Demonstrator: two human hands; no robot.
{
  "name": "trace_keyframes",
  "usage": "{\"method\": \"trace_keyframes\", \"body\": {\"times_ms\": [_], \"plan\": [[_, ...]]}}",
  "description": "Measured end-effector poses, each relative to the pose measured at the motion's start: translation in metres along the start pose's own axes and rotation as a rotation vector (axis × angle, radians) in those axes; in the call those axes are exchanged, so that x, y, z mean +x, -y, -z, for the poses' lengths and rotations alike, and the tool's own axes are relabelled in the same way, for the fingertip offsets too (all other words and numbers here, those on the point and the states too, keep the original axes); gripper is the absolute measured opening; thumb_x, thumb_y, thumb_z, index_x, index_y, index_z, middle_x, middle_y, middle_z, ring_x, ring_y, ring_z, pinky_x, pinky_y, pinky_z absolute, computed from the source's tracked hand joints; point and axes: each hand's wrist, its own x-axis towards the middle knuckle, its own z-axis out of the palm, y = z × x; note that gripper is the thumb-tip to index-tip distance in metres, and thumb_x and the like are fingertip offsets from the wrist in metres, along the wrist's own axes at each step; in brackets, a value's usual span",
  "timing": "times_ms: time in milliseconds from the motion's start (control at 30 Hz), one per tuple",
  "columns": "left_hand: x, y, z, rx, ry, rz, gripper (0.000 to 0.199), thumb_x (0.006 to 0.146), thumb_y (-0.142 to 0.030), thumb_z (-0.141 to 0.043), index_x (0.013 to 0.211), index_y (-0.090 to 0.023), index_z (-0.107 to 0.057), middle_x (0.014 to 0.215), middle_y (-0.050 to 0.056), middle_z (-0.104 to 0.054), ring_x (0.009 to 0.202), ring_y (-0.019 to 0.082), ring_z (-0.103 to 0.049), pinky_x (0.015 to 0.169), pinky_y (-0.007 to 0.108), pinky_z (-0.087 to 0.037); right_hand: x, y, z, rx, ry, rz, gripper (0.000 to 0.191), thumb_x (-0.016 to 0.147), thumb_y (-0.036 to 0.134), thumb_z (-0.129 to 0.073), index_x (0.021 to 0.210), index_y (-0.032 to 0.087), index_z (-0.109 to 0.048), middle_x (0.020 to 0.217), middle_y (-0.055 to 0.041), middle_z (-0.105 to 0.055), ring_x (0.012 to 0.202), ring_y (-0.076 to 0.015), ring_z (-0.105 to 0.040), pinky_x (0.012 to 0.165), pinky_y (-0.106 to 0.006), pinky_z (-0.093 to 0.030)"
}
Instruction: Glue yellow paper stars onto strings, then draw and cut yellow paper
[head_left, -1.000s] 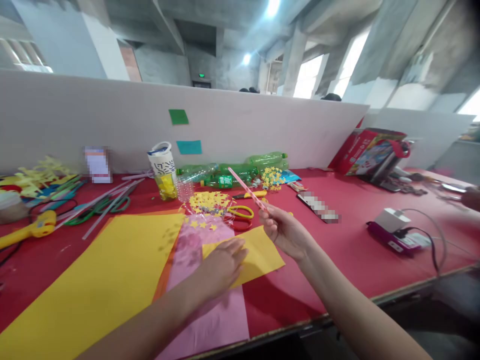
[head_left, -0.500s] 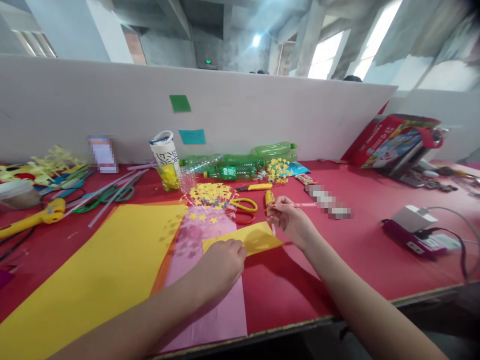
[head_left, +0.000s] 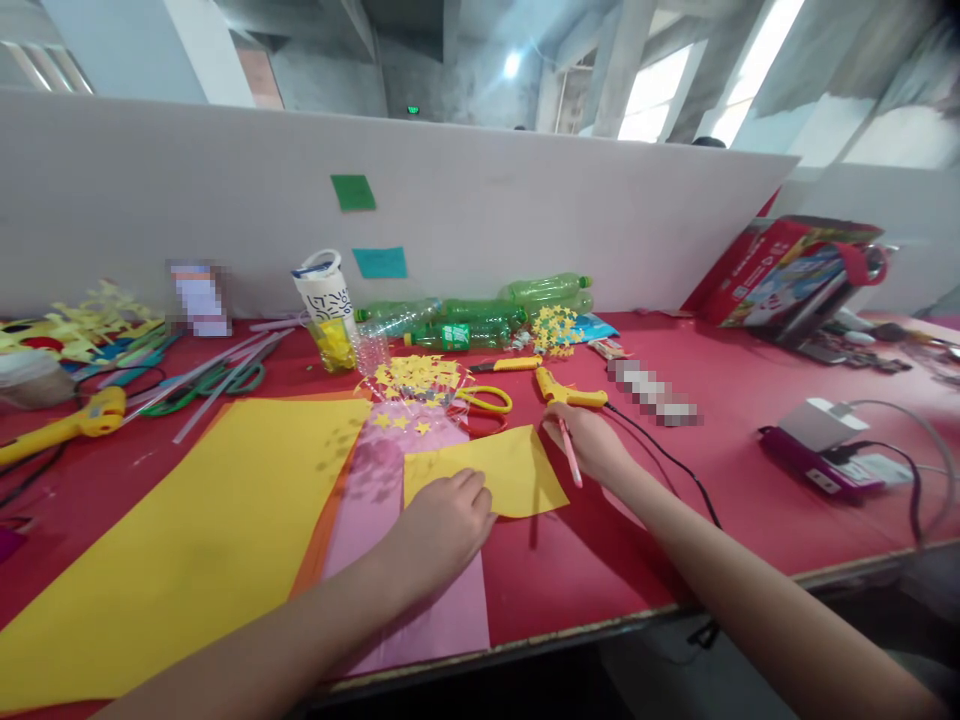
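My left hand (head_left: 448,515) presses with closed, curled fingers on the lower edge of a small yellow sheet of paper (head_left: 517,465). Part of that sheet lies over pink paper (head_left: 420,610). At the sheet's upper right corner, my right hand (head_left: 589,440) is closed around a pink pen (head_left: 573,460), whose end points down toward me. The fingertips of that hand are partly hidden. Just beyond it lies a yellow glue gun (head_left: 574,393) with a black cord. Scissors with yellow and red handles (head_left: 491,402) lie behind the sheet.
Large yellow sheets (head_left: 202,520) cover the left side. Cut yellow stars (head_left: 416,378) sit in a clear container, with a box cutter (head_left: 517,364) behind. Green bottles (head_left: 480,325) line the white partition (head_left: 525,210). A power strip (head_left: 817,465) is at the right.
My right hand has turned, so the pink pen now points down toward me instead of sideways. The small yellow sheet lies flatter and shows more of its surface. The glue gun is more visible.
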Motion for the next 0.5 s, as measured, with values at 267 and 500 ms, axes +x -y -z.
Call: {"method": "trace_keyframes", "body": {"times_ms": [267, 500], "plan": [[0.017, -0.01, -0.006, -0.108, -0.031, -0.119, 0.038, 0.094, -0.034, -0.041, 0.12, -0.009, -0.055, 0.117, 0.013, -0.063, 0.115, 0.023, -0.053, 0.101, 0.036, -0.039, -0.013, 0.03, -0.027, 0.029, 0.307, 0.207, 0.018, 0.087, 0.031, -0.053, 0.095, 0.023, -0.066, 0.093, -0.0037, -0.071, 0.086, -0.0187, -0.065, 0.078, -0.028, -0.047], [0.016, 0.008, 0.007, 0.097, 0.104, -0.004, 0.026, 0.091, -0.014, -0.037, 0.091, -0.014, -0.063, 0.085, 0.009, -0.065, 0.08, 0.025, -0.06, 0.072, 0.039, -0.048, -0.004, 0.029, -0.028, 0.402, 0.299, -0.002, 0.033, 0.094, 0.043, -0.041, 0.097, 0.019, -0.062, 0.091, -0.0072, -0.072, 0.09, -0.02, -0.066, 0.082, -0.032, -0.048]]}}
